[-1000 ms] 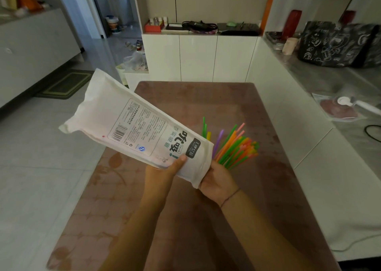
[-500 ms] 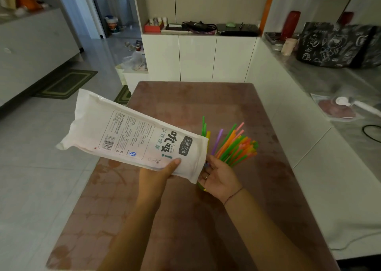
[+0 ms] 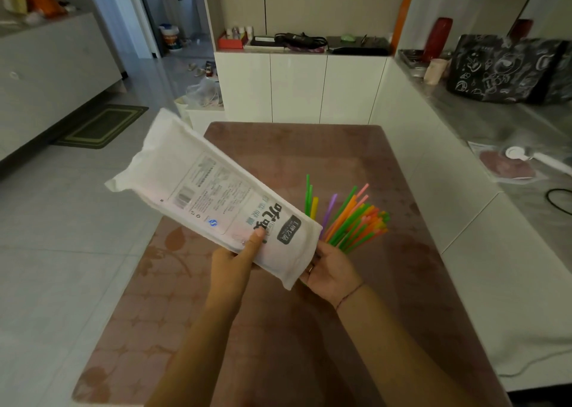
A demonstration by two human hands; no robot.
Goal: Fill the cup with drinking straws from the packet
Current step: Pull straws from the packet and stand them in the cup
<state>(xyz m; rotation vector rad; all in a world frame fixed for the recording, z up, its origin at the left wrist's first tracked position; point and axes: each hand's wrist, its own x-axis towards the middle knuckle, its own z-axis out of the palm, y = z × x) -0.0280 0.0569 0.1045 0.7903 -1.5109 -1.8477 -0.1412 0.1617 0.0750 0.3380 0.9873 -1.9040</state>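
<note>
White printed packet (image 3: 216, 189), fanned multicoloured straws (image 3: 353, 220)

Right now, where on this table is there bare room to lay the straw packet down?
The far end of the table, between the straws and the white cabinets, is bare. So is the near-left stretch, left of the left hand holding the packet. It is crowded mid-right, around the right hand and straws.
</note>
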